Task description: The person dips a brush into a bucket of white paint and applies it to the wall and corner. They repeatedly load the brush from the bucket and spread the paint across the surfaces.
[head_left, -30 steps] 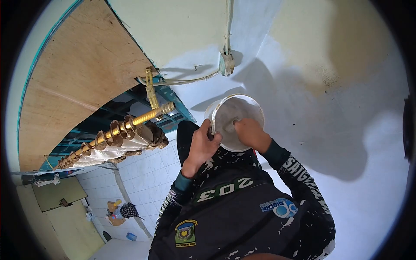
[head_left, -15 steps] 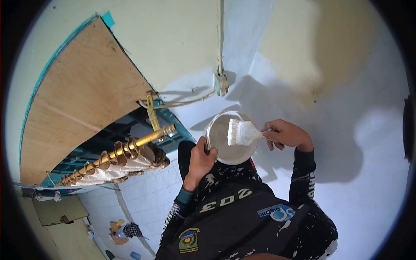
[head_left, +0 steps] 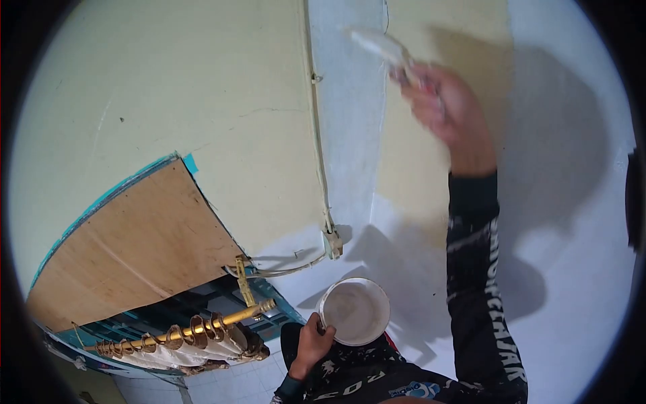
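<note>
A round white bucket (head_left: 355, 311) with pale paint inside is held at its left rim by my left hand (head_left: 313, 346), the thumb over the edge. High up at the wall, my right hand (head_left: 444, 101) is closed around the handle of a paintbrush (head_left: 378, 46). The brush's white-coated head points up and left, near the light strip of the wall corner (head_left: 346, 101). Both the hand and the brush are slightly blurred.
Cables run down the wall to a small socket box (head_left: 332, 244). Lower left, a wooden panel (head_left: 141, 236) sits in a teal frame, with a brass curtain rod (head_left: 195, 328) and bunched curtain jutting out below. Yellowish and white paint areas cover the wall.
My right hand has lifted the brush from over the bucket to high on the wall. The view has tilted upward, so the bucket and my left hand appear lower.
</note>
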The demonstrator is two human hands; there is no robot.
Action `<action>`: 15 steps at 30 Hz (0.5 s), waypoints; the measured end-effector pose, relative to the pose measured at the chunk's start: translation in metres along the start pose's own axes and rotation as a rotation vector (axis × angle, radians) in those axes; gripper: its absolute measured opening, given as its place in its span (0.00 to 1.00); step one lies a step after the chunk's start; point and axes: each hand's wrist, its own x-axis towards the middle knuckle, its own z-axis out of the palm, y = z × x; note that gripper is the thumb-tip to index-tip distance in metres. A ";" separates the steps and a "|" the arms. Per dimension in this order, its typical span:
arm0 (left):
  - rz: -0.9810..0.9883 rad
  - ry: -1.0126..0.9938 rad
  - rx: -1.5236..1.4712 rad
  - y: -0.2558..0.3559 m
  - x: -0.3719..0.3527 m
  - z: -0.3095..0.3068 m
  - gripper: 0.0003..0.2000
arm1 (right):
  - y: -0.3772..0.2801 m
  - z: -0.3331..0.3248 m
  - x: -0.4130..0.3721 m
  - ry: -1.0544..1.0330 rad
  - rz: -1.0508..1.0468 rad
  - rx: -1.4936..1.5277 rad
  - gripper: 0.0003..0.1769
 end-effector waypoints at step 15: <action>-0.068 -0.048 -0.115 -0.014 0.007 -0.003 0.13 | -0.111 0.021 0.055 0.050 0.182 0.165 0.16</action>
